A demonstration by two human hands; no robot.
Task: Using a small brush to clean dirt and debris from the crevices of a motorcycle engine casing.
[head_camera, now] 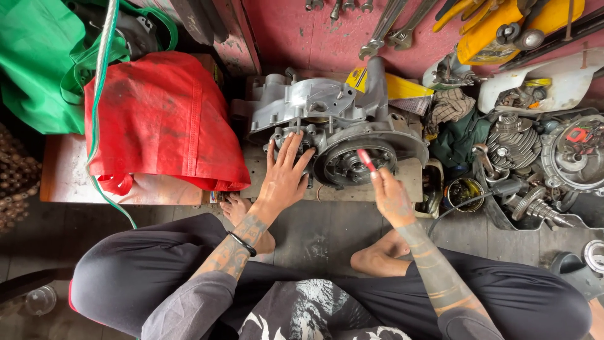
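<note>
A grey metal engine casing (327,107) lies on a low wooden block in front of me. My left hand (284,177) rests flat against its left side, fingers spread, holding nothing. My right hand (390,196) grips a red-handled tool (365,159) whose tip points into the round opening (353,162) of the casing. I sit cross-legged on the floor, bare feet below the block.
A red bag (165,119) and a green bag (38,56) lie on the left. Wrenches (385,28) hang on the red wall behind. Engine parts, gears and a cylinder (511,141) fill a tray on the right, beside a small tin (464,191).
</note>
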